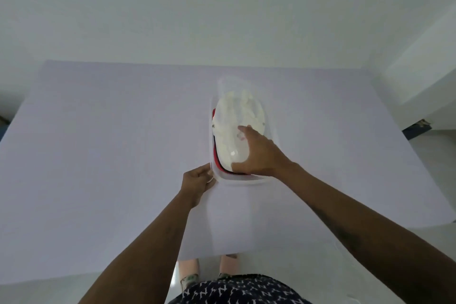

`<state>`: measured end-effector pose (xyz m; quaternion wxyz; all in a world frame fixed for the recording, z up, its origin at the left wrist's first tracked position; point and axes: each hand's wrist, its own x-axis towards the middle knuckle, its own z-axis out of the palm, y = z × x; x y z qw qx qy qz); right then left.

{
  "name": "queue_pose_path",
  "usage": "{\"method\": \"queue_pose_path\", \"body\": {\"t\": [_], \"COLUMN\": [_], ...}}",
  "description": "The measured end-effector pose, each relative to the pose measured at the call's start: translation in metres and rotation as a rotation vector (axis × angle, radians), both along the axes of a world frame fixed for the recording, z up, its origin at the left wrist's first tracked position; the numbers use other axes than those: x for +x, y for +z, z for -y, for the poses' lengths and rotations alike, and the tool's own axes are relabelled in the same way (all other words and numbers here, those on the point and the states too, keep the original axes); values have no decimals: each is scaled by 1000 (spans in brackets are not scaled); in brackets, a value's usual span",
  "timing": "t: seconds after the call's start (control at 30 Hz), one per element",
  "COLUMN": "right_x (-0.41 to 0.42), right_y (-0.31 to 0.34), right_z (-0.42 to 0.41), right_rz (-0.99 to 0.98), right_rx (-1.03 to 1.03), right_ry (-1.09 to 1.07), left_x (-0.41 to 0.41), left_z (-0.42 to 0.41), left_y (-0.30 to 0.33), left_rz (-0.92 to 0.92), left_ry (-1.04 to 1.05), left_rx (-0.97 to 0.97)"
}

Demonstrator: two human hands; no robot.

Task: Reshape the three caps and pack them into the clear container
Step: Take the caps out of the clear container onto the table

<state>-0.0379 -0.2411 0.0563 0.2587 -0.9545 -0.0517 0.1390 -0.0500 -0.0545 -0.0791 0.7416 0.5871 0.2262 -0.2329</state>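
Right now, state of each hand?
Left hand: closed on the clear container near corner.
Right hand: open, palm pressing the white cap.

Table [98, 155]: we see it bare on all sides of the clear container [271, 131].
Container mouth: blocked by white cap [237, 118], right hand [256, 155].

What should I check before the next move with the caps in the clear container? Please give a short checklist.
1. White cap inside the clear container: ok.
2. Red cap under it, only an edge showing: ok.
3. Third cap packed: cannot tell, hidden.
4. Left hand steadies the container's near corner: ok.
5. Right hand presses on the white cap: ok.
6. White cap's crown smooth: not ok, creases show.
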Motion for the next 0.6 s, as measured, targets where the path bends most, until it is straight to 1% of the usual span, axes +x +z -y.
{"method": "queue_pose_path", "body": {"t": [0.07,0.1,0.17,0.23,0.3,0.4,0.5,0.53,0.6], "right_x": [-16,-23,-34,-42,-52,-63,-65,-64,-58], "right_y": [6,7,1,-13,-31,-60,-84,-92,-104], "right_z": [22,34,66,98,124,139,148,152,155], "right_rz": [99,205,410,514,570,576,582,575,519], "right_rx": [232,305,320,310,226,16,-85,-110,-159], "right_ry": [-153,-252,-456,-587,-576,-502,-477,-480,-470], "left_x": [-1,-2,-1,3,10,27,45,50,59], "left_z": [-1,-1,-3,-2,6,22,42,49,63], "left_y": [0,0,0,3,15,32,39,39,41], "left_rz": [-9,-11,33,139,237,411,542,552,514], "left_ry": [-15,-24,-59,-70,-22,0,-59,-87,-136], "left_rx": [33,55,181,376,538,670,706,706,701]}}
